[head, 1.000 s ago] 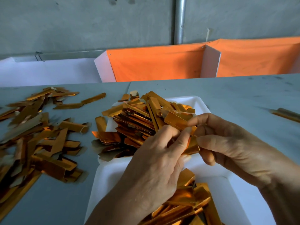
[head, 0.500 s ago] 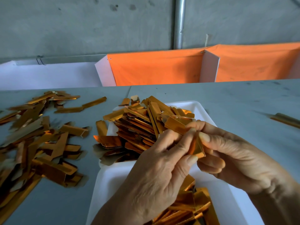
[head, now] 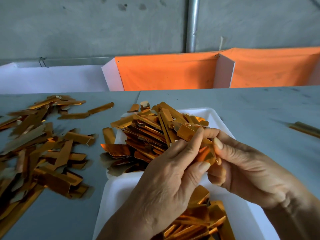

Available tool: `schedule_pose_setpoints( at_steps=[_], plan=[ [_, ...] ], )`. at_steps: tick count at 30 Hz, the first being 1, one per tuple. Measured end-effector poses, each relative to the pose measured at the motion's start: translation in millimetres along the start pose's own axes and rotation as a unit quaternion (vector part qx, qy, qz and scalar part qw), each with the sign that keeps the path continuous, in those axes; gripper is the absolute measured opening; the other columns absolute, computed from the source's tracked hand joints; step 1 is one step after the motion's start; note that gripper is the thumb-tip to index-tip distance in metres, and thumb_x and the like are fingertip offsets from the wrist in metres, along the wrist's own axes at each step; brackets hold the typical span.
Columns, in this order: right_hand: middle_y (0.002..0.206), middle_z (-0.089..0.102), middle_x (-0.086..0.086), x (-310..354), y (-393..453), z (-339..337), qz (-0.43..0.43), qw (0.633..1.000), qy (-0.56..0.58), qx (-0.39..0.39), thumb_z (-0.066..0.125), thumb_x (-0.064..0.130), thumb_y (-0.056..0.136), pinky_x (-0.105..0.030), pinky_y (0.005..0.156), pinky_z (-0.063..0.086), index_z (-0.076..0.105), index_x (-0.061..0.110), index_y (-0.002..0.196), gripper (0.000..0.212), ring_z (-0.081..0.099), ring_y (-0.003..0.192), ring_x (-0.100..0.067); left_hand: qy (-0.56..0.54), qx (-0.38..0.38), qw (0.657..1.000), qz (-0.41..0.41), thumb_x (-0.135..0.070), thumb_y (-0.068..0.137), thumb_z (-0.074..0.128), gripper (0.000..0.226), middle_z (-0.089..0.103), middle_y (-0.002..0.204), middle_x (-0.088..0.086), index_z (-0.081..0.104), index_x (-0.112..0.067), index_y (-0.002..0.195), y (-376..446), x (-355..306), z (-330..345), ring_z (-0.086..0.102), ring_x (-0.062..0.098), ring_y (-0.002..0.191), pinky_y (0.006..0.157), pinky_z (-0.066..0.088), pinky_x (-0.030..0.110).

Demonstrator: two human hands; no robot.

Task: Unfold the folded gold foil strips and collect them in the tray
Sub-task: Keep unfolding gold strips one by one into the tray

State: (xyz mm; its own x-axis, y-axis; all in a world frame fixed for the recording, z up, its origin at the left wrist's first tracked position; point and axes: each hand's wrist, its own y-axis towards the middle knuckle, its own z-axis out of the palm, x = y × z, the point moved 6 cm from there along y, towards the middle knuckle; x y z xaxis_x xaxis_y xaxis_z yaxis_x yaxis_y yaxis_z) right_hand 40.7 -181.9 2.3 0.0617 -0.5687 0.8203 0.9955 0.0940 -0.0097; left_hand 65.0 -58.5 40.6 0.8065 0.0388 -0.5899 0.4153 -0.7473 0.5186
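My left hand [head: 166, 174] and right hand [head: 245, 168] pinch one gold strip [head: 188, 132] over tray [head: 220, 118], pulling fold open so it drops in.

Gold foil strips [head: 152, 134], white tray [head: 121, 189], orange cloth [head: 166, 71]

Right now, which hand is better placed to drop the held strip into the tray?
Left, probably. The left hand and right hand both pinch the strip, but the left is directly over the white tray, nearer the collected strips.
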Motion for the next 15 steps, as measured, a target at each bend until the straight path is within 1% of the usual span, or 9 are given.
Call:
schedule_pose_setpoints(
  at_steps=[1, 2, 4, 5, 7, 10, 12, 15],
  plan=[
    [0.064, 0.053, -0.005, 1, 0, 0, -0.002, 1.000, 0.001, -0.005, 0.089, 0.024, 0.063, -0.022, 0.049, 0.049, 0.066, 0.015, 0.104, 0.048, 0.054, 0.049, -0.012, 0.004, -0.004, 1.000, 0.004, -0.044, 0.095, 0.035, 0.053, 0.053, 0.116, -0.019, 0.025, -0.033, 0.146, -1, -1, -1, 0.053, -0.005, 0.104, 0.083, 0.043, 0.006],
    [0.064, 0.052, -0.005, 2, 0, 0, -0.008, 1.000, -0.002, -0.006, 0.089, 0.024, 0.063, -0.022, 0.049, 0.048, 0.066, 0.015, 0.099, 0.044, 0.053, 0.048, -0.012, 0.009, -0.008, 1.000, 0.008, -0.043, 0.095, 0.037, 0.052, 0.055, 0.118, -0.015, 0.029, -0.033, 0.145, -1, -1, -1, 0.054, -0.003, 0.105, 0.083, 0.045, 0.008],
    [0.064, 0.051, -0.006, 5, 0, 0, -0.023, 1.000, -0.015, -0.006, 0.089, 0.023, 0.062, -0.022, 0.049, 0.048, 0.065, 0.014, 0.087, 0.036, 0.052, 0.048, -0.012, 0.032, -0.013, 0.999, 0.023, -0.040, 0.096, 0.040, 0.047, 0.058, 0.111, -0.011, 0.039, -0.031, 0.142, 1, -4, -3, 0.057, -0.001, 0.093, 0.074, 0.045, 0.008],
    [0.063, 0.051, -0.005, 6, -1, 0, -0.026, 0.999, -0.016, -0.010, 0.090, 0.023, 0.061, -0.022, 0.049, 0.048, 0.065, 0.014, 0.084, 0.035, 0.052, 0.048, -0.012, 0.051, -0.017, 0.998, 0.030, -0.038, 0.096, 0.041, 0.045, 0.058, 0.108, -0.011, 0.042, -0.028, 0.140, 2, -5, -3, 0.056, -0.001, 0.089, 0.071, 0.044, 0.007],
    [0.062, 0.052, -0.005, 8, -4, 1, -0.027, 0.999, -0.029, -0.013, 0.090, 0.021, 0.060, -0.023, 0.049, 0.048, 0.066, 0.012, 0.087, 0.037, 0.053, 0.048, -0.013, 0.086, -0.028, 0.995, 0.039, -0.036, 0.097, 0.042, 0.045, 0.058, 0.108, -0.010, 0.044, -0.023, 0.140, 3, -5, -4, 0.056, -0.001, 0.090, 0.073, 0.044, 0.009],
    [0.060, 0.055, -0.004, 14, -7, 1, -0.041, 0.995, -0.086, -0.029, 0.088, 0.022, 0.058, -0.022, 0.050, 0.049, 0.069, 0.013, 0.090, 0.038, 0.054, 0.049, -0.014, 0.120, -0.039, 0.991, 0.035, -0.039, 0.096, 0.041, 0.049, 0.056, 0.106, -0.011, 0.044, -0.018, 0.140, 3, -4, -5, 0.055, 0.001, 0.093, 0.078, 0.043, 0.010],
    [0.058, 0.056, -0.004, 16, -8, 0, -0.050, 0.989, -0.132, -0.048, 0.081, 0.018, 0.058, -0.021, 0.049, 0.048, 0.070, 0.015, 0.085, 0.030, 0.054, 0.047, -0.015, 0.137, -0.042, 0.989, 0.033, -0.040, 0.095, 0.040, 0.050, 0.055, 0.105, -0.010, 0.045, -0.016, 0.139, 2, -4, -4, 0.055, 0.002, 0.092, 0.078, 0.043, 0.011],
    [0.062, 0.059, -0.006, 23, -10, 5, -0.071, 0.978, -0.191, -0.048, 0.074, 0.010, 0.065, -0.022, 0.050, 0.049, 0.070, 0.013, 0.084, 0.019, 0.055, 0.049, -0.016, 0.154, -0.041, 0.987, 0.033, -0.040, 0.095, 0.040, 0.049, 0.055, 0.106, -0.011, 0.047, -0.016, 0.138, 2, -3, -4, 0.055, 0.002, 0.093, 0.077, 0.047, 0.016]
  ],
)
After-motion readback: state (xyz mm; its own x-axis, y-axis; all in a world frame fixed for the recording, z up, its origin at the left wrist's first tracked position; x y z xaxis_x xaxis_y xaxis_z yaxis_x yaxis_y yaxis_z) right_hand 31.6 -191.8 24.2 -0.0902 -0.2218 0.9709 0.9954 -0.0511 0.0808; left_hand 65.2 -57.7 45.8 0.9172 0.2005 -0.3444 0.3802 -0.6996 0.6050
